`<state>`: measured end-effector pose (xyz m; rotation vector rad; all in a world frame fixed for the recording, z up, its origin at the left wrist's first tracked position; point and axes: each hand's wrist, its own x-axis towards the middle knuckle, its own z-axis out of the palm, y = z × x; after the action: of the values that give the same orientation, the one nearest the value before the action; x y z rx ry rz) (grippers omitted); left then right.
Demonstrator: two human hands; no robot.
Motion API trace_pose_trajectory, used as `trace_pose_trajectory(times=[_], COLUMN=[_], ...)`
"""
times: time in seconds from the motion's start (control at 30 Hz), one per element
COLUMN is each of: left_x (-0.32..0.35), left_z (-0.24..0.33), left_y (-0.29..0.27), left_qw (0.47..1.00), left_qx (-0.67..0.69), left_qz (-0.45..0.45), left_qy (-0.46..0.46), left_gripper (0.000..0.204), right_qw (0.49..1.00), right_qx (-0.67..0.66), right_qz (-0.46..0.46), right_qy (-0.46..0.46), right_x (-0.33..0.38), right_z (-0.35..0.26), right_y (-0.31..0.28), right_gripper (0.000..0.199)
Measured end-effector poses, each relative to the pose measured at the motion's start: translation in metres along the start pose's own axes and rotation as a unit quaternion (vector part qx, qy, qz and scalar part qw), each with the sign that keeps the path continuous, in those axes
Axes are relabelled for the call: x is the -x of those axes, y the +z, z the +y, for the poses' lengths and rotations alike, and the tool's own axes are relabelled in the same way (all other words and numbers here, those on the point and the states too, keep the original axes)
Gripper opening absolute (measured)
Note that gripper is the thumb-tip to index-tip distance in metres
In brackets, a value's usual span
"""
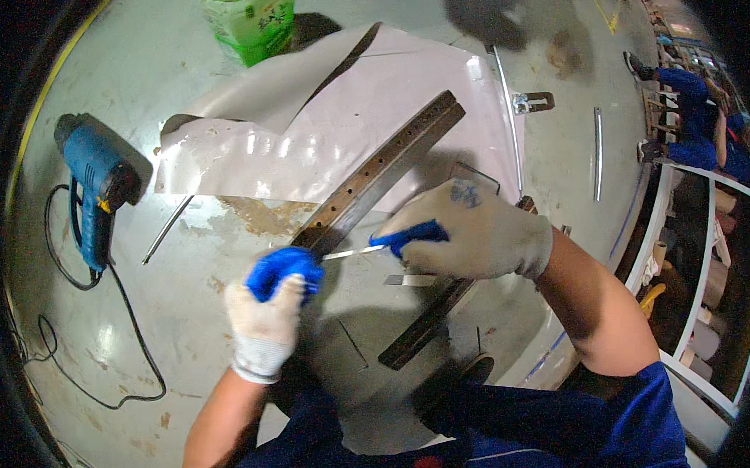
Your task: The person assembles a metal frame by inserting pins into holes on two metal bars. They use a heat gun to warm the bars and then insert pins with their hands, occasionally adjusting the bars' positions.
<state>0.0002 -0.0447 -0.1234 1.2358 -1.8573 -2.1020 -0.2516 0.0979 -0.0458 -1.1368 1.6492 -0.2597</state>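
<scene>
A thin bright metal rod [352, 252] spans the gap between my two gloved hands. My left hand [268, 310], in a white glove with blue-coated fingers, is closed around its left end. My right hand [471, 230], in the same kind of glove, pinches the other end. Just beyond the left hand lies the near end of a long rusty metal bar [380, 168] with a row of holes; whether the hand touches it, I cannot tell. A second dark metal bar [425, 325] lies below my right hand, beside a short flat metal strip [410, 280].
A blue heat gun [96, 175] with a trailing black cord lies at the left. A pale sheet [246, 156] with a folded edge lies under the holed bar. Behind it stands a green-and-white bag [253, 26]. A metal-framed rack [669, 263] and a seated person [696, 119] are at right.
</scene>
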Motion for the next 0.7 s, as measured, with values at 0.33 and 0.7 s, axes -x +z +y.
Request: trace_pose_trajectory(times=[0.33,0.7], left_x=[-0.117,-0.132], left_z=[-0.024,-0.033], left_y=[-0.058,-0.052], left_qw=[0.748,0.751], left_qx=[-0.503,-0.528], left_qz=[0.108,0.087], left_qy=[0.419,0.387], left_gripper=[0.059,0.061], right_qw=[0.946,0.938], right_qx=[0.306,0.338], right_qz=[0.099,0.04], right_qy=[0.048,0.062], right_x=[-0.006,-0.038], right_z=[0.027,0.01], right_y=[-0.002,-0.014], right_gripper=[0.024,0.017])
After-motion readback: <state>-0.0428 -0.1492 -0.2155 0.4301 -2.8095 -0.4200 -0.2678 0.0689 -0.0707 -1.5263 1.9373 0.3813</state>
